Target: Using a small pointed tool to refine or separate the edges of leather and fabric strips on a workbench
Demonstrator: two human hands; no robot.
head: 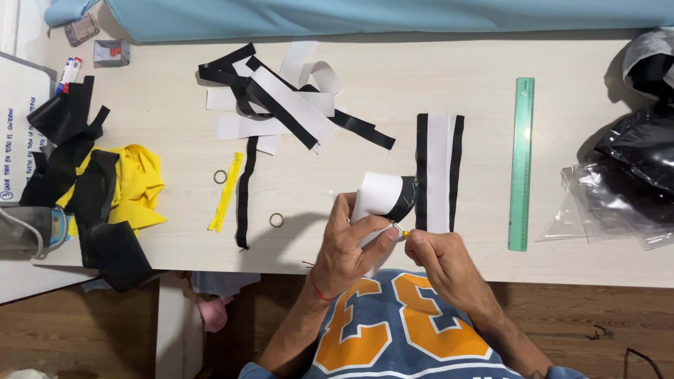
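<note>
My left hand grips a folded piece of white and black strap near the table's front edge. My right hand pinches a pin with a small yellow head against the folded strap's lower corner. The strap runs on into a flat white band with black edges lying on the table just beyond my right hand.
A heap of black and white straps lies at the back middle. A yellow zipper, a black strip and two metal rings are left of my hands. A green ruler and plastic bags lie right; yellow and black fabric left.
</note>
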